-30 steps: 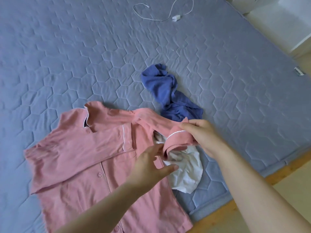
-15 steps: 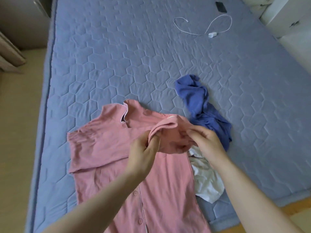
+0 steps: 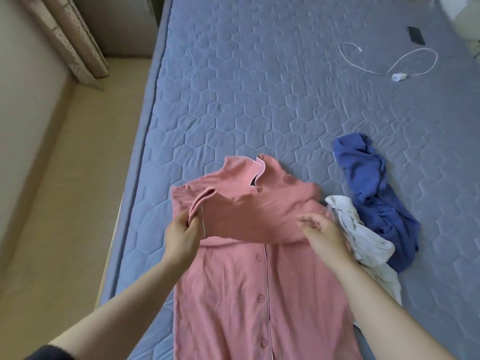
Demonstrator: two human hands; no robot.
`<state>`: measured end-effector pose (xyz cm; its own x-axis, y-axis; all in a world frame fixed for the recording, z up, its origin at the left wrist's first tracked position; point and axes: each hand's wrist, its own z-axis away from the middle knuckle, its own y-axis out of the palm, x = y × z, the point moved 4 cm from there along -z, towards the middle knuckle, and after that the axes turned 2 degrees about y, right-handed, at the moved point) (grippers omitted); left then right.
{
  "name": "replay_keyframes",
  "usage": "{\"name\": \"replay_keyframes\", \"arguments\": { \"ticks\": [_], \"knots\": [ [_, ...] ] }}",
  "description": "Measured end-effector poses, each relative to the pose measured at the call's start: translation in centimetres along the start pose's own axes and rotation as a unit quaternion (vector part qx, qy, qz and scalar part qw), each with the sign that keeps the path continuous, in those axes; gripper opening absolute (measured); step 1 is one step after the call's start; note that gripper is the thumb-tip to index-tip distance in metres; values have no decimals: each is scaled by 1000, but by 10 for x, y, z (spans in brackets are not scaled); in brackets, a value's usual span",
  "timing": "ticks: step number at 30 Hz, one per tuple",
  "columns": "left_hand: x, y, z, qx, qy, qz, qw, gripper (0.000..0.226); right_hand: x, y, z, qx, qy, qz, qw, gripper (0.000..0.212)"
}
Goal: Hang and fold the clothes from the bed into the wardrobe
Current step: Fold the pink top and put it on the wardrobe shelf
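A pink button-up shirt (image 3: 249,289) lies front up on the blue quilted bed (image 3: 246,94), collar away from me. One sleeve is folded across its chest. My left hand (image 3: 181,235) grips the cuff of that sleeve at the shirt's left side. My right hand (image 3: 322,232) pinches the folded sleeve near the right shoulder. A crumpled white garment (image 3: 363,235) lies just right of the shirt, partly under my right forearm. A bunched blue garment (image 3: 374,188) lies beyond it.
A white charging cable with plug (image 3: 397,71) and a dark phone (image 3: 415,35) lie far right on the bed. The bed's left edge (image 3: 137,162) borders beige floor (image 3: 65,190). Patterned panels (image 3: 70,40) lean at the upper left.
The sleeve has been carried from the right across the shirt's chest to its left side; my left hand moved left with the cuff. The camera view shifted left, showing the floor.
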<state>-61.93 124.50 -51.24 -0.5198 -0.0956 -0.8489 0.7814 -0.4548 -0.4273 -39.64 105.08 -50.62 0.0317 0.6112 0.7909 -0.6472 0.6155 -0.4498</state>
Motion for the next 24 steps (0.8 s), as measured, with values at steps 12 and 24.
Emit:
{"name": "replay_keyframes", "arguments": {
  "ticks": [12,24],
  "knots": [
    [39,-1,-28,76,-50,-1,996,16,-30,47,-11,7,40,176,983,28],
    [114,-8,-71,65,-202,-87,973,28,-22,75,-30,-26,63,231,971,47]
  ]
}}
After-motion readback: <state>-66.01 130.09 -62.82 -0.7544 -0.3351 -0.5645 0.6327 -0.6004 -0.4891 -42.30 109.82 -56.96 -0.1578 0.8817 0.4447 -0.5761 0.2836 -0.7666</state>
